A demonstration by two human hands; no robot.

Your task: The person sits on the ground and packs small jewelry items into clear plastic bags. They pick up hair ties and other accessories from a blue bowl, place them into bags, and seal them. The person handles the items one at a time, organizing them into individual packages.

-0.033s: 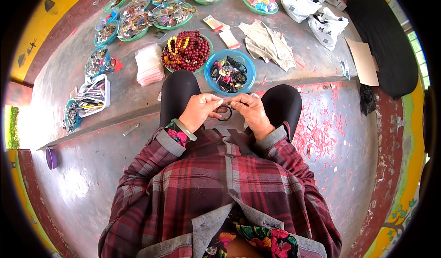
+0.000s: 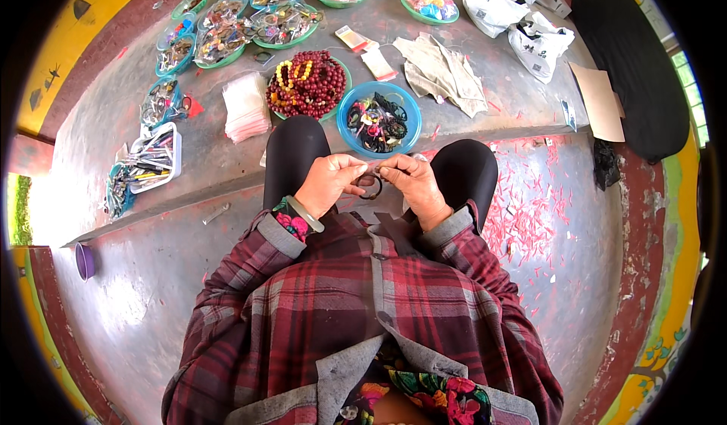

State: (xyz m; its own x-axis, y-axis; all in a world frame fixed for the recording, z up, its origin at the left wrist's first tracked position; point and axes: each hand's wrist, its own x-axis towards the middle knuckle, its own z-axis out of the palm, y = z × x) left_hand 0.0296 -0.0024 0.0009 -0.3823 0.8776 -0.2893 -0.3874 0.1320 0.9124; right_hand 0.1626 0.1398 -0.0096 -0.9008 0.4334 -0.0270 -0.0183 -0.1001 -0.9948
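My left hand and my right hand meet between my knees, fingers pinched close together. From between the fingertips hangs a small dark loop, looking like a black cord bracelet. Both hands seem to grip it, though the exact pinch points are hidden by the fingers. Just beyond them is a blue basin holding a tangle of black cord bracelets with coloured bits. Left of it, a green basin holds dark red bead strings with some yellow ones.
A stack of clear plastic bags lies left of the beads. Farther left is a white tray of pens. Beyond are several trinket basins, a beige cloth and white carrier bags. Red scraps litter the floor at right.
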